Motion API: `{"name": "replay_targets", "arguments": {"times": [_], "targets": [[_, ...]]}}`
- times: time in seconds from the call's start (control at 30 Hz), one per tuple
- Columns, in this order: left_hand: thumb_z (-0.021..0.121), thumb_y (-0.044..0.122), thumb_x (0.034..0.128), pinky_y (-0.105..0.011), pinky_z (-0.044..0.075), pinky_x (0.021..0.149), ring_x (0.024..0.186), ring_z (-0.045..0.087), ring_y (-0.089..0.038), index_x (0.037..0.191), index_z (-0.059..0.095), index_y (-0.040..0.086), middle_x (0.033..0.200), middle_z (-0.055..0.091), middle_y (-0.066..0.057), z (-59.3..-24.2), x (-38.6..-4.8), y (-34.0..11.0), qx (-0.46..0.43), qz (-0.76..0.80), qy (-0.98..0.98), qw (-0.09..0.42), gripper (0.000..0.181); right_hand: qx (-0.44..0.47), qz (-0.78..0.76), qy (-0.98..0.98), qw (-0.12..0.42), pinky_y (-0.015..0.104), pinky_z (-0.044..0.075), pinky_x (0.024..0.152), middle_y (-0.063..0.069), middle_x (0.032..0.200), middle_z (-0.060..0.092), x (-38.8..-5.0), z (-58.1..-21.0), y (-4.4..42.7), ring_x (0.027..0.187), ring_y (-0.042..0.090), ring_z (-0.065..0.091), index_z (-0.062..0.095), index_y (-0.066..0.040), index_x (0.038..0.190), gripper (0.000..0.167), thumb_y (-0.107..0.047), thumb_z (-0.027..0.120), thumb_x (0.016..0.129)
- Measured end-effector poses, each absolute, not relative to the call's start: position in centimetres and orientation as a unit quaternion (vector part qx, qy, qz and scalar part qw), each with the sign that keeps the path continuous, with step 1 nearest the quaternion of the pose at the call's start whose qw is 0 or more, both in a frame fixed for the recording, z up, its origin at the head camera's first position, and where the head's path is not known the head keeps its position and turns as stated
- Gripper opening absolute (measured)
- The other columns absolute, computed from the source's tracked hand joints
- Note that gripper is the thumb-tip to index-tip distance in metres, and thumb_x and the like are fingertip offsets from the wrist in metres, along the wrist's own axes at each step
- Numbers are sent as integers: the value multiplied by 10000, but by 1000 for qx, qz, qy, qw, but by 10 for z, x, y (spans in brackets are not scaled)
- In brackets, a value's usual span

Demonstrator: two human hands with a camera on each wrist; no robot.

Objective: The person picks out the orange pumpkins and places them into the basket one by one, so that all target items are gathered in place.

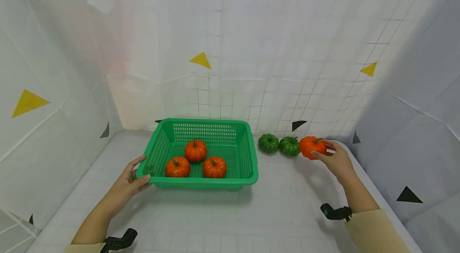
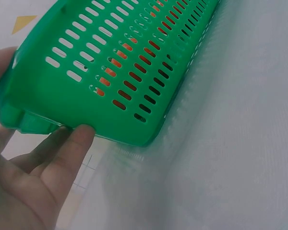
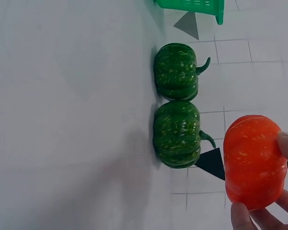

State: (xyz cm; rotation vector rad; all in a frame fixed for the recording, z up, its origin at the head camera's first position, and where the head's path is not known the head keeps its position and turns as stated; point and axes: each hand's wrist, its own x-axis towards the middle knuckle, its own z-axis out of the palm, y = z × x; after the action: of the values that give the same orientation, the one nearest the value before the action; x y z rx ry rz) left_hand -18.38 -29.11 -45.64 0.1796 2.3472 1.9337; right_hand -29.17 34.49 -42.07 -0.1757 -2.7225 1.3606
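My left hand (image 1: pixel 125 183) grips the rim of a green plastic basket (image 1: pixel 201 181) at its front left corner, thumb on one side and fingers on the other. Inside the basket sit three small orange pumpkins, one farther back (image 1: pixel 195 151) and two in front, left (image 1: pixel 177 167) and right (image 1: pixel 214 167). In my right hand (image 1: pixel 339 161) is another orange pumpkin (image 3: pixel 256 162), held between thumb and fingers above the table. Two green pumpkins (image 3: pixel 176 72) (image 3: pixel 176 134) stand side by side on the table between the basket and the held pumpkin.
The white table (image 1: pixel 230 221) is bounded by white sheeting (image 1: pixel 251 45) at the back and both sides. Yellow and black triangles mark the sheeting. Dark wrist cameras (image 1: pixel 122 240) (image 1: pixel 334 212) are strapped to both forearms.
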Motion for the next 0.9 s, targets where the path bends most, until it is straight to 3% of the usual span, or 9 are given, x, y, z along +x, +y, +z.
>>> {"name": "replay_targets", "arguments": {"times": [0.9], "targets": [[595,182,1026,-296,534,973,1116,581,-32,1612,67,189,1472,301,-332,-455,-183,-290,59,639,765,49,789,7,419,-907,41,622,494,977,256,1534,354,-270,-380,306,1315,481,430,317,-53,1557,933,-534,733,874]]}}
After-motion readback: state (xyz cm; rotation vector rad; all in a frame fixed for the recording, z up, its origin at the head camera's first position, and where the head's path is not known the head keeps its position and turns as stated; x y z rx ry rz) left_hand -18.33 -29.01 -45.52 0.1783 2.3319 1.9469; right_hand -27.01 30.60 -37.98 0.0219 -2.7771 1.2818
